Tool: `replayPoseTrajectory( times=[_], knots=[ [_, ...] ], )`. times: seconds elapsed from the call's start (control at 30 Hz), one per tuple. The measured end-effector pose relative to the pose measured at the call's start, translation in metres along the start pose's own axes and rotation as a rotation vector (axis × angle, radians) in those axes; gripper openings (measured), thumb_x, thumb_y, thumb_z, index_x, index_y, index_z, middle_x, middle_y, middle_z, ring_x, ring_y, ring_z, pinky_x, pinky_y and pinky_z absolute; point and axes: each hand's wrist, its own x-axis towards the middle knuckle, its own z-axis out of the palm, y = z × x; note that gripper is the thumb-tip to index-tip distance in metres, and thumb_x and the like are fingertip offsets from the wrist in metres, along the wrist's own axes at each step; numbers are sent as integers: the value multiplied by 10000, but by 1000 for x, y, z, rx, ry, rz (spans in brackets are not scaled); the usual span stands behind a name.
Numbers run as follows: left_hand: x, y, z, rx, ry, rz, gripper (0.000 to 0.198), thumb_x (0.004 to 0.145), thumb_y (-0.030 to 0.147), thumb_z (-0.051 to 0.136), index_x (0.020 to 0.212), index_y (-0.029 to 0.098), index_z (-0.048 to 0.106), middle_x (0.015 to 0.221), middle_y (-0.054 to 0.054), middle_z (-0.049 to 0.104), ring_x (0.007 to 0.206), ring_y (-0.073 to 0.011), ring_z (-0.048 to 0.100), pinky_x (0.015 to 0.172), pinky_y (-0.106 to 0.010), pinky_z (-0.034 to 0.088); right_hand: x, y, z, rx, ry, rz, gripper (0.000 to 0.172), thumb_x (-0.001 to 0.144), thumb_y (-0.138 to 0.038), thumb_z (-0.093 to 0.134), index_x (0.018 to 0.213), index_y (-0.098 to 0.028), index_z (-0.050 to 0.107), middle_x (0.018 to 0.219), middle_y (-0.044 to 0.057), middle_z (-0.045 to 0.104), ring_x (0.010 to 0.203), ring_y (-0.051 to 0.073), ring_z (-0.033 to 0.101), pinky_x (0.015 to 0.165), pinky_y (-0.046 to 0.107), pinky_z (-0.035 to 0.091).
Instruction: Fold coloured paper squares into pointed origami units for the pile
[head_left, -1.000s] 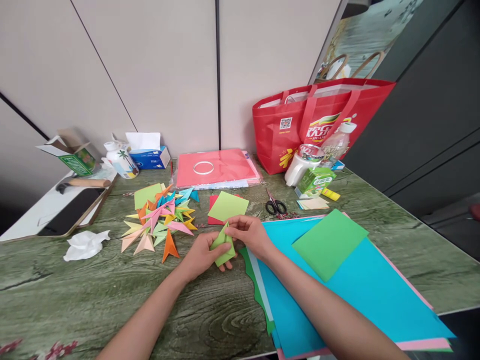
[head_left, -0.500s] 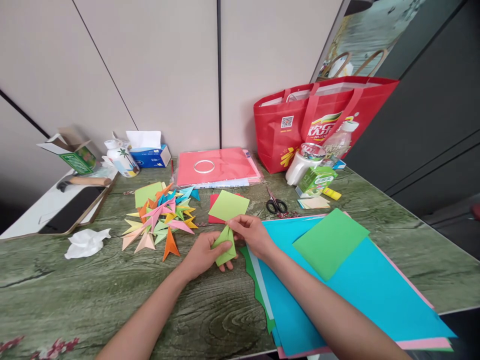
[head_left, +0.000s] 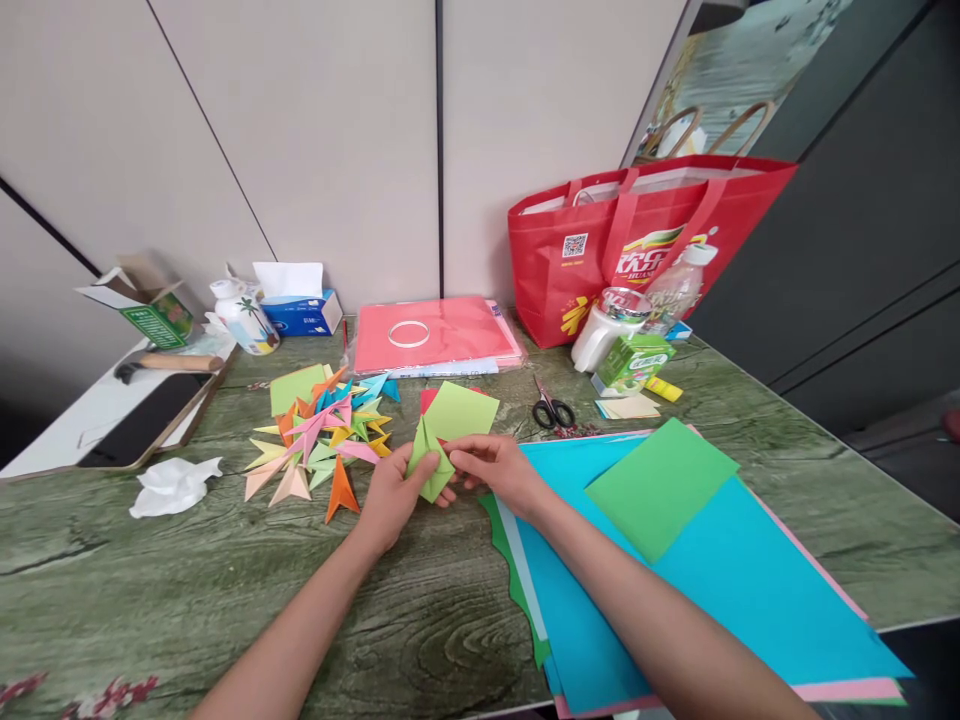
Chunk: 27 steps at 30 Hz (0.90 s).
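My left hand (head_left: 395, 492) holds a light green folded paper (head_left: 433, 478) with its thumb across the front and its fingers behind. The paper is kite-shaped, with a pointed tip upward and creased flaps. Pinched together, the thumb and forefinger of my right hand (head_left: 501, 474) are at the paper's right corner. Just behind lies a light green square sheet (head_left: 466, 408), partly over a red paper (head_left: 429, 398). Left of my hands is a pile of folded paper pieces (head_left: 322, 430) in several colours, with an orange piece (head_left: 342, 490) at its front.
Large blue sheets (head_left: 720, 600) lie under my right forearm, topped by a green square (head_left: 663, 490). Scissors (head_left: 553, 408), a glue stick (head_left: 664, 388), a green box (head_left: 634, 364) and a red bag (head_left: 555, 270) stand or lie beyond. A crumpled tissue (head_left: 176, 487) lies left.
My left hand has moved slightly up and left with the folded paper, whose flaps now spread wider. My right fingers have shifted from its top tip to its right corner.
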Motion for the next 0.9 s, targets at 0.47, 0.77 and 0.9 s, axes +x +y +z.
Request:
replayPoseTrajectory(
  times=[0.47, 0.77, 0.9],
  knots=[
    [0, -4, 3, 71, -30, 26, 239, 772, 414, 482, 790, 198, 382, 443, 54, 567, 374, -173, 583, 364, -278, 477, 0, 6, 0, 138, 9, 105, 304, 534, -346, 728, 729, -123, 658, 552, -1, 632, 482, 75, 566, 533, 216, 492],
    [2, -7, 0, -77, 66, -37, 252, 750, 387, 532, 841, 182, 417, 579, 23, 598, 421, -156, 596, 384, -281, 500, 0, 6, 2, -94, -39, -148, 317, 580, -233, 691, 884, -150, 651, 695, 8, 645, 602, 108, 576, 604, 247, 468],
    [0, -5, 3, -109, 45, -46, 265, 758, 408, 513, 846, 183, 405, 656, -2, 611, 472, -155, 613, 374, -265, 503, -1, 13, 7, -328, 80, -291, 234, 680, -206, 585, 901, -156, 642, 732, 26, 651, 624, 123, 576, 566, 232, 457]
  ],
)
